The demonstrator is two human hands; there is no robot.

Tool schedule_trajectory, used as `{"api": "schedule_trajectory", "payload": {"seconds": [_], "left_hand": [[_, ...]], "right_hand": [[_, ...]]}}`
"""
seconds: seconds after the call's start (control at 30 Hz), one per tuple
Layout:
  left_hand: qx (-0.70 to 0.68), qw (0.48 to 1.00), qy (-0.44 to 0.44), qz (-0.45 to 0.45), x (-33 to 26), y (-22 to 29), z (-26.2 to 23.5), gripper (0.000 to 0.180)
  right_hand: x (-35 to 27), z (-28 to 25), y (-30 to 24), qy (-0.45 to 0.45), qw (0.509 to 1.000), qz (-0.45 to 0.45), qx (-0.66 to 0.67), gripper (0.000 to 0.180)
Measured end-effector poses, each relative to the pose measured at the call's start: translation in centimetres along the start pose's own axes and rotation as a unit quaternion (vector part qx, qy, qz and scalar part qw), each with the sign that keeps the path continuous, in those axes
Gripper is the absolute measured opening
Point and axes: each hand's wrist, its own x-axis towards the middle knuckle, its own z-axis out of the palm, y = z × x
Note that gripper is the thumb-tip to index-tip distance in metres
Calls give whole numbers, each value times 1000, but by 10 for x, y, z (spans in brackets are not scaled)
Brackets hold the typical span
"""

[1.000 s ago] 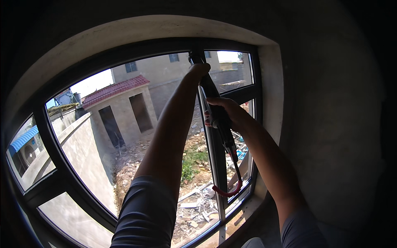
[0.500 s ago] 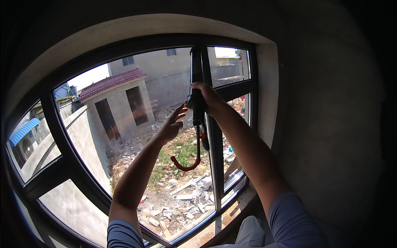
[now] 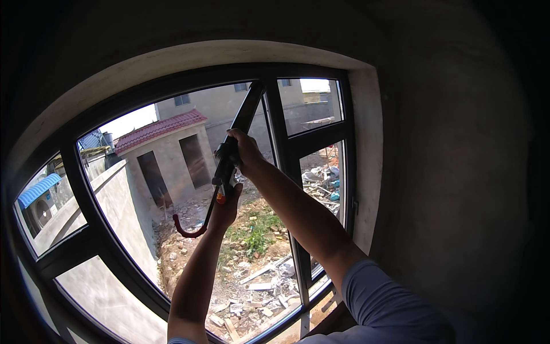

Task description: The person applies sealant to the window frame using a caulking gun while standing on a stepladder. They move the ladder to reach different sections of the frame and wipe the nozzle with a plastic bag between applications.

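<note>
**Both hands on caulking gun at window**

Dim room w/ rough plaster wall [image 3: 458, 172]. Left hand [image 3: 224, 207] closed round the handle end of a black caulking gun [image 3: 232, 146]; right hand [image 3: 243, 152] clamped on its barrel above. Gun tilts up-right, tip at the dark metal window frame [image 3: 286, 155]; red hooked rod [image 3: 189, 229] below the grip. Beyond glass: rubble, red-roofed building [image 3: 166, 155].

Bare forearms, blue-grey short sleeve [image 3: 389, 298] (right arm).
</note>
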Motion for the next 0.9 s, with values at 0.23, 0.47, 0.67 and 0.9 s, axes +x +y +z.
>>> {"api": "schedule_trajectory", "payload": {"seconds": [0.23,0.47,0.67,0.9], "left_hand": [[-44,998,-14,-45,-10,2,12,51],[-236,954,89,-161,-10,30,20,70],[-209,938,158,-224,-3,46,14,52],[-224,945,114,-209,17,63,-18,61]], "right_hand": [[90,-36,-31,59,997,2,59,52],[142,-38,-27,20,982,-15,187,48],[153,-30,-21,25,987,-18,161,44],[169,-28,-49,70,995,21,68,51]]}}
